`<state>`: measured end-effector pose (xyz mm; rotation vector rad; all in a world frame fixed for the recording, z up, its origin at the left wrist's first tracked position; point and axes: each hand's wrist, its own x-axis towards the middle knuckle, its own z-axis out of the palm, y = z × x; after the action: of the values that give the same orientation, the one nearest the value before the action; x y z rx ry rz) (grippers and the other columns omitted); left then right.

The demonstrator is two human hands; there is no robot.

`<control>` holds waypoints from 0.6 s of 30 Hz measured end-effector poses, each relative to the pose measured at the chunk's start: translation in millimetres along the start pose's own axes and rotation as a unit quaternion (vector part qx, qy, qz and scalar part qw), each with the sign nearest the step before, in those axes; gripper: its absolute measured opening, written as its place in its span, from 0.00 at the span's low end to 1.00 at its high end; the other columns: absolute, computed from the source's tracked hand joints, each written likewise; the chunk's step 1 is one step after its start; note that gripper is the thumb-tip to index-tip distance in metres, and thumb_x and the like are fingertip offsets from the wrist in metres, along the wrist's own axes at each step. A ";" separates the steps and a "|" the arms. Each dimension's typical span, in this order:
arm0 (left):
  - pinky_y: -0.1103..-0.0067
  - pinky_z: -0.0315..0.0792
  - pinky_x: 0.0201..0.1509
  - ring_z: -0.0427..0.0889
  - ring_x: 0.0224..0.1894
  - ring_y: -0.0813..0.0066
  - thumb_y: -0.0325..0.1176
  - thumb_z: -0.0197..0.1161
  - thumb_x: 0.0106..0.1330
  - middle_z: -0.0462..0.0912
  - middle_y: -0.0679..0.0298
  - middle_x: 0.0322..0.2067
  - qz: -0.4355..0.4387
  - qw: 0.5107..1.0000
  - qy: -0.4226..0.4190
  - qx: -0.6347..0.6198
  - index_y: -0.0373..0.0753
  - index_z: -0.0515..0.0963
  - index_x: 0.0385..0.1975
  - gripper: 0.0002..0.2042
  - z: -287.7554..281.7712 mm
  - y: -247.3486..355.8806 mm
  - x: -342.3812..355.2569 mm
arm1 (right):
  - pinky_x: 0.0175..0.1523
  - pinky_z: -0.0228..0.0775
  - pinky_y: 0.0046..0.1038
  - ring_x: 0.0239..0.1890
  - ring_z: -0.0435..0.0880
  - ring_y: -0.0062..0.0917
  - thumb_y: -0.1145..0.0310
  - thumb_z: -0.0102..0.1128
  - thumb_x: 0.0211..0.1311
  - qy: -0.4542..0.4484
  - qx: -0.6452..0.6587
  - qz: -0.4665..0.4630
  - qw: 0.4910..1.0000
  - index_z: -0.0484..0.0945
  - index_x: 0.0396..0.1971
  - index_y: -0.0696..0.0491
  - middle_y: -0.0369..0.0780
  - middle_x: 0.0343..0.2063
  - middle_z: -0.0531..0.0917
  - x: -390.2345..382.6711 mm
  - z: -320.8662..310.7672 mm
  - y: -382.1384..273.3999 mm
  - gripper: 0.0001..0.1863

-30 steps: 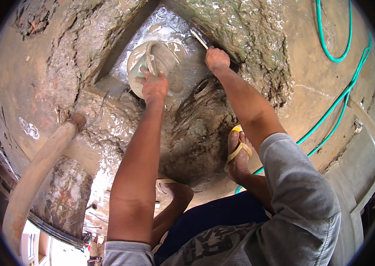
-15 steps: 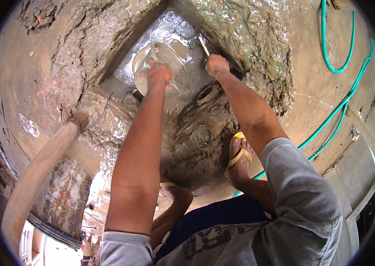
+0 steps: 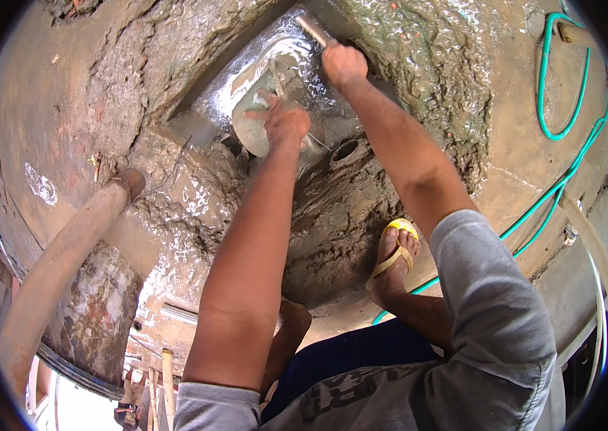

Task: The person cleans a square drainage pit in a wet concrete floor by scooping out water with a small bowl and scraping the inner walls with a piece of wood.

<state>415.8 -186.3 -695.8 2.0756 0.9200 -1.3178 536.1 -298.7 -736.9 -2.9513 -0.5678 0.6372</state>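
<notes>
My left hand (image 3: pixel 287 121) lies over a round, greyish, mud-coated vessel (image 3: pixel 250 129) in a wet pit, its thumb and fingers spread. Just beyond its fingertips a pale upright piece (image 3: pixel 279 77) shows against the vessel; how they join I cannot make out. My right hand (image 3: pixel 345 63) is closed around a short pale stick (image 3: pixel 312 29), which points up and left toward the pit's far corner. Shiny muddy water (image 3: pixel 226 97) lies around the vessel inside the straight-sided pit. What is under my left palm is hidden.
A pipe opening (image 3: pixel 345 150) sticks out of the mud at the pit's near side. A thick muddy hose (image 3: pixel 67 251) runs along the left, and a green hose (image 3: pixel 569 172) loops on the right. My sandalled foot (image 3: pixel 394 258) stands on the near edge.
My right hand has moved farther away with the stick, toward the pit's far corner. My left hand's fingers have spread wider over the vessel. The whole view has shifted slightly.
</notes>
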 end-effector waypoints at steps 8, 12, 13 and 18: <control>0.59 0.72 0.65 0.37 0.72 0.27 0.30 0.56 0.66 0.20 0.42 0.72 -0.081 0.976 -0.007 -0.203 0.38 0.32 0.73 0.43 -21.4 10.2 -21.3 | 0.49 0.80 0.37 0.47 0.86 0.38 0.68 0.47 0.66 -0.120 -0.080 -0.004 0.990 0.85 0.42 0.53 0.44 0.44 0.86 9.3 8.7 -15.9 0.15; 0.61 0.70 0.67 0.35 0.72 0.27 0.29 0.56 0.65 0.21 0.42 0.72 -0.051 0.987 -0.005 -0.153 0.35 0.30 0.73 0.44 -16.4 8.5 -10.4 | 0.50 0.80 0.37 0.47 0.86 0.37 0.69 0.47 0.66 -0.163 -0.106 -0.041 0.980 0.85 0.43 0.50 0.43 0.44 0.86 -1.6 16.0 1.2 0.16; 0.61 0.69 0.67 0.34 0.72 0.27 0.28 0.56 0.65 0.21 0.43 0.72 -0.050 0.983 0.014 -0.176 0.34 0.30 0.73 0.44 -17.3 11.5 -7.6 | 0.50 0.80 0.37 0.47 0.86 0.37 0.69 0.47 0.66 -0.177 -0.112 -0.059 0.976 0.85 0.43 0.50 0.43 0.43 0.87 -4.8 21.2 7.8 0.16; 0.65 0.77 0.60 0.30 0.71 0.27 0.26 0.55 0.63 0.22 0.48 0.73 -0.007 0.987 -0.015 -0.162 0.32 0.31 0.72 0.44 -16.1 9.5 4.7 | 0.50 0.79 0.39 0.45 0.86 0.40 0.69 0.48 0.64 -0.204 -0.034 -0.028 0.978 0.85 0.39 0.53 0.46 0.43 0.86 -34.1 30.3 0.4 0.14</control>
<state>433.7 -179.5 -693.1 1.7979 1.0586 -1.1184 494.9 -312.0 -751.5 -2.8609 -0.7088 1.2532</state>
